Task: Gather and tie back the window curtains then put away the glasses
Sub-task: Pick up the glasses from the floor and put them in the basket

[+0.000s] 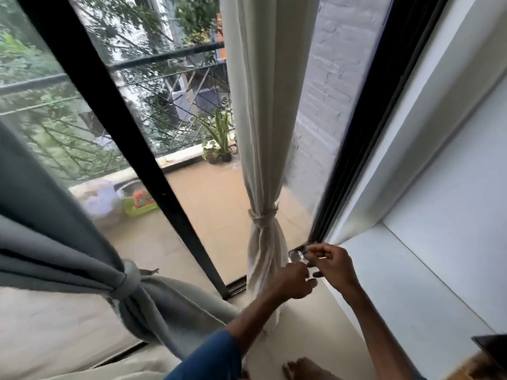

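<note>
Glasses, head view: a blurred, clear-lensed pair held between both hands at lower centre-right of the frame, just right of the cream curtain and before the bottom corner of the black window frame. The left hand, on an arm with a blue sleeve, pinches the near side with curled fingers. The right hand pinches the far side between thumb and curled fingers. The cream curtain hangs gathered, bound by a cream tie; the left forearm crosses its lower folds. The grey curtain, lower left, is gathered by a grey tie. Beyond the glass are a balcony railing, potted plants and a white brick wall. A bare foot shows at the bottom edge.
</note>
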Motion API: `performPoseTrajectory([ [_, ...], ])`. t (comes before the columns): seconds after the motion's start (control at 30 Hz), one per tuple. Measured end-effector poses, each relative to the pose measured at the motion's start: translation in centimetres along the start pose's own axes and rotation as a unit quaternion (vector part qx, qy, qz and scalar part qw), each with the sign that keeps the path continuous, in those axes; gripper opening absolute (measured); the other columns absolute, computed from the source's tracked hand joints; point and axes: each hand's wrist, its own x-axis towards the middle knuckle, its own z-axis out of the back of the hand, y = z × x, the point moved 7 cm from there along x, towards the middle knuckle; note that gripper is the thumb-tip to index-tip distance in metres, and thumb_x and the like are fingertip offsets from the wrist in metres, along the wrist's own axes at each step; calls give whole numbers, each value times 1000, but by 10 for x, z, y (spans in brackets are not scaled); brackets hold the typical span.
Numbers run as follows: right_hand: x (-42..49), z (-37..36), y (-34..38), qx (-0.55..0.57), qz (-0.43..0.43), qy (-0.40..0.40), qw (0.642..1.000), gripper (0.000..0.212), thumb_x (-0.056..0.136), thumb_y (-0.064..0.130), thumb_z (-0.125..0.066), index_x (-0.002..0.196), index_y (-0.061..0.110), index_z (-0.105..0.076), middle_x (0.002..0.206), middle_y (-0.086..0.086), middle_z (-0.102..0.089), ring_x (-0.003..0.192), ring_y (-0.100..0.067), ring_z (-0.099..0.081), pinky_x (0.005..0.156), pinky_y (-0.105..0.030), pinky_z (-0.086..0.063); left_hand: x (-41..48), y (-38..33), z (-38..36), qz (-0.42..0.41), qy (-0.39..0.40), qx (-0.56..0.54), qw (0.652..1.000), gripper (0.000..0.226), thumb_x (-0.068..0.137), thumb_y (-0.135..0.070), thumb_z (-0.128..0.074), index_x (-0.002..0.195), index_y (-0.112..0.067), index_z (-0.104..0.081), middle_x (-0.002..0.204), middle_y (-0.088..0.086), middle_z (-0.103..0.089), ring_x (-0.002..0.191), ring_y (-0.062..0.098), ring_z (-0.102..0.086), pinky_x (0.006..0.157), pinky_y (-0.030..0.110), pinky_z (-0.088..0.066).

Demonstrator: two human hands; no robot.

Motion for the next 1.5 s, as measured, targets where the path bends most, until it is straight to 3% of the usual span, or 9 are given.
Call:
performPoseTrajectory([
  [0.13, -5, 33, -38, 9, -62, -52, 997, 11, 86, 6, -76, 92, 15, -77, 76, -5, -77, 70, -23, -76, 58, -40, -63, 27, 5, -29, 5, 24, -18, 1000, 37, 89, -41, -59, 112, -14, -69, 120, 11, -67, 115, 27, -60, 92, 33, -48],
  [0.33, 32, 59, -87, 19, -136, -30, 990, 10, 88, 4, -71, 96, 9, -75, 79, -7, -78, 69, -22, -75, 59, -36, -61, 120, 35, -83, 58, 35, -50, 996, 35, 67, -54, -45, 80, -30, -67, 99, 6, -71, 97, 22, -67, 86, 35, -55],
  [0.6, 133, 73, -141, 24, -204, 38, 978, 10, 88, 2, -69, 97, 5, -73, 82, -8, -78, 66, -18, -72, 53, -30, -57, 220, 26, -86, 142, 33, -95, 985, 33, 68, -35, -47, 77, -17, -73, 85, 8, -75, 83, 27, -71, 67, 30, -51],
  [0.7, 167, 82, -159, 23, -235, 51, 970, 11, 87, 1, -68, 97, 5, -73, 84, -11, -78, 64, -18, -70, 52, -28, -55, 259, 35, -95, 190, 39, -139, 971, 27, 68, -30, -52, 72, -9, -69, 76, 15, -72, 69, 36, -69, 56, 38, -50],
  [0.83, 214, 89, -179, 14, -262, 59, 963, 12, 88, 2, -64, 94, 5, -73, 81, -10, -78, 61, -16, -68, 54, -29, -55, 292, 34, -97, 219, 33, -179, 959, 19, 64, -29, -50, 58, -23, -66, 69, -6, -74, 64, 18, -70, 68, 36, -59],
  [0.97, 264, 89, -199, 8, -251, 47, 967, 12, 90, 4, -63, 85, 10, -72, 80, -9, -76, 62, -14, -67, 51, -27, -55, 323, 44, -113, 238, 37, -194, 951, 15, 67, -27, -52, 59, -23, -64, 74, -3, -76, 74, 22, -73, 67, 31, -56],
  [1.23, 339, 43, -331, -8, -325, 6, 946, 21, 86, 12, -61, 67, 13, -68, 65, -9, -72, 57, -25, -67, 70, -49, -64, 408, 89, -172, 252, 48, -189, 948, 25, 75, -12, -50, 55, -12, -65, 46, -2, -58, 43, 16, -54, 47, 23, -44],
  [1.37, 355, 5, -392, -23, -356, 12, 934, 25, 79, 5, -56, 58, 17, -64, 66, -14, -74, 58, -27, -70, 72, -48, -63, 454, 128, -212, 255, 64, -145, 954, 23, 65, -21, -49, 49, -18, -65, 51, 1, -65, 48, 19, -63, 51, 29, -53],
  [1.5, 375, -32, -456, -34, -361, 31, 932, 21, 73, 11, -56, 61, 25, -65, 80, -9, -78, 84, -31, -75, 79, -47, -63, 501, 166, -250, 238, 91, -113, 960, 26, 67, -27, -48, 60, -16, -71, 61, 5, -71, 60, 22, -67, 61, 34, -56],
])
